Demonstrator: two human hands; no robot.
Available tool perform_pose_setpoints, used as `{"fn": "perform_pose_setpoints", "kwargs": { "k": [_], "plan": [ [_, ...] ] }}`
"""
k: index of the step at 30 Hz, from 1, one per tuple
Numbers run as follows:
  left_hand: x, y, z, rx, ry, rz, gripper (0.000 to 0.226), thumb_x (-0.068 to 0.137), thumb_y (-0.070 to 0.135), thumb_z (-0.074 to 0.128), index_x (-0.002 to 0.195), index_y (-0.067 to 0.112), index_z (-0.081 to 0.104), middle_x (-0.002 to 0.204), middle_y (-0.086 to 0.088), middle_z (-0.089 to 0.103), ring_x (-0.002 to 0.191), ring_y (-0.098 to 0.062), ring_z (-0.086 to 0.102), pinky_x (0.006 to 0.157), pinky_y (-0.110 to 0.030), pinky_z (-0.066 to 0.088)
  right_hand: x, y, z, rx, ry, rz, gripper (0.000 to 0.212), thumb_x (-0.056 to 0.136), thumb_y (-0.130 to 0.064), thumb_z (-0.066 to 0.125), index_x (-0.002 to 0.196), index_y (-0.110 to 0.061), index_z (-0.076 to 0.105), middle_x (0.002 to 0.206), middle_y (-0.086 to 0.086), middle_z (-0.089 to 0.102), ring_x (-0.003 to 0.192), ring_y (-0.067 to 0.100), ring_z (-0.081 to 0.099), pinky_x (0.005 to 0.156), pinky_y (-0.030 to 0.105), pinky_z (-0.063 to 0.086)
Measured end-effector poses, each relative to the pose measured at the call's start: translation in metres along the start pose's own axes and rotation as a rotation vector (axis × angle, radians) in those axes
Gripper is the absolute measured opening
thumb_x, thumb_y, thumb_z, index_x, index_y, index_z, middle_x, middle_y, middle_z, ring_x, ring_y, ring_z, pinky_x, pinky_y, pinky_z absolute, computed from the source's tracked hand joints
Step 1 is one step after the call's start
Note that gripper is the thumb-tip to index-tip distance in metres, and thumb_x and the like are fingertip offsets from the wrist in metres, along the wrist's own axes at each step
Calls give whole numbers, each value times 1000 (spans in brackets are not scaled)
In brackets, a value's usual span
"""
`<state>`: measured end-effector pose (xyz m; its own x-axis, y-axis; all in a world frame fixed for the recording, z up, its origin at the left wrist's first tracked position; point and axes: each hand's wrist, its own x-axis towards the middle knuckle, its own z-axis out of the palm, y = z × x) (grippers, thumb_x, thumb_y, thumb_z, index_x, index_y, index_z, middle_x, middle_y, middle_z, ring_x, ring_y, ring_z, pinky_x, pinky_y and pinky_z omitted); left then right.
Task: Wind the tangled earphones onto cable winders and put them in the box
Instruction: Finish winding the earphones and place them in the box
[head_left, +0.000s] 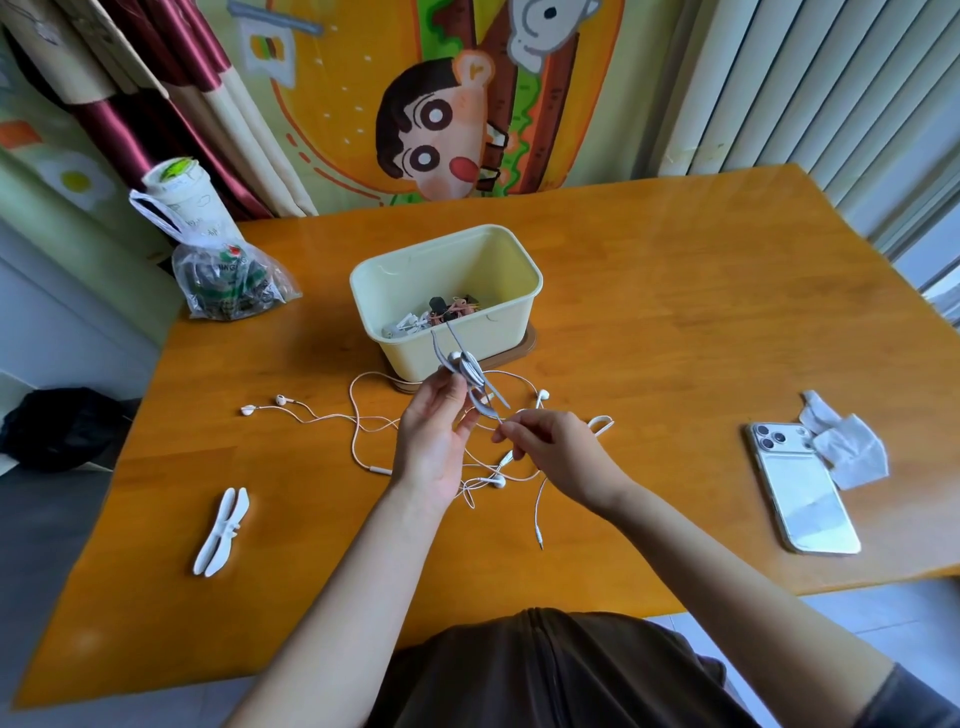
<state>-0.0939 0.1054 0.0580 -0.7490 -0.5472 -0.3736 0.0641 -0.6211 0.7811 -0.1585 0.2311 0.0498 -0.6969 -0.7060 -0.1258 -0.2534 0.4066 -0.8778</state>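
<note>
Fingers of left hand (431, 447) around grey cable winder (478, 402), right hand (558, 452) fingers in a pinch on its lower end.

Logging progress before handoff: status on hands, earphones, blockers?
Left hand holds grey winder with cable wrapped on it; right hand pinches its lower end. More earphones tangled on table, spare white winder unused. Box open just beyond hands, nothing between.

Dk brown tee (545, 670), vertical creases at front; short sleeve (914, 699), greyer, on R upper arm.
</note>
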Motion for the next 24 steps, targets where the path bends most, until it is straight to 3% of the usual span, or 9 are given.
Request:
{"fn": "perform_pose_setpoints", "kwargs": {
  "k": [7,10,13,17,20,24],
  "plan": [
    [3,-2,0,84,149,8,16,93,19,57,106,19,65,105,-1,65,101,-15,57,77,-25,44,-1,-2,1,-55,3,-22,22,96,-19,51,89,-12,70,62,-12,54,49,-3,47,47,11,34],
    [3,-6,-4,197,206,65,13,93,17,59,103,20,66,92,5,67,86,-10,57,70,-22,44,-3,-4,-1,-73,8,-38,22,96,-19,51,89,-12,70,63,-11,54,49,-2,47,47,12,35],
    [3,-12,-6,372,213,141,12,93,15,59,96,24,66,93,6,69,85,-8,60,66,-20,44,-6,-9,-1,-135,-15,-92,22,96,-21,50,94,-13,71,66,-10,57,55,1,51,53,10,38],
    [6,-16,-11,670,173,251,14,91,12,61,93,25,66,98,4,70,94,-11,64,73,-22,49,-11,-11,-2,-195,-110,-153,24,98,-20,46,102,-13,68,81,-5,63,68,1,56,60,6,39],
    [9,-17,-19,813,136,255,11,89,12,63,96,20,67,100,0,70,96,-15,63,74,-23,48,-11,-14,-13,-233,-151,-172,24,99,-19,44,102,-15,68,77,-11,57,66,0,54,59,9,39],
    [6,-16,-19,945,-85,207,12,87,12,66,96,18,69,95,5,69,91,-14,60,72,-20,48,3,-11,-35,-305,-65,-165,23,97,-20,49,92,-16,70,73,-9,57,60,3,50,55,16,36]
  ]
}}
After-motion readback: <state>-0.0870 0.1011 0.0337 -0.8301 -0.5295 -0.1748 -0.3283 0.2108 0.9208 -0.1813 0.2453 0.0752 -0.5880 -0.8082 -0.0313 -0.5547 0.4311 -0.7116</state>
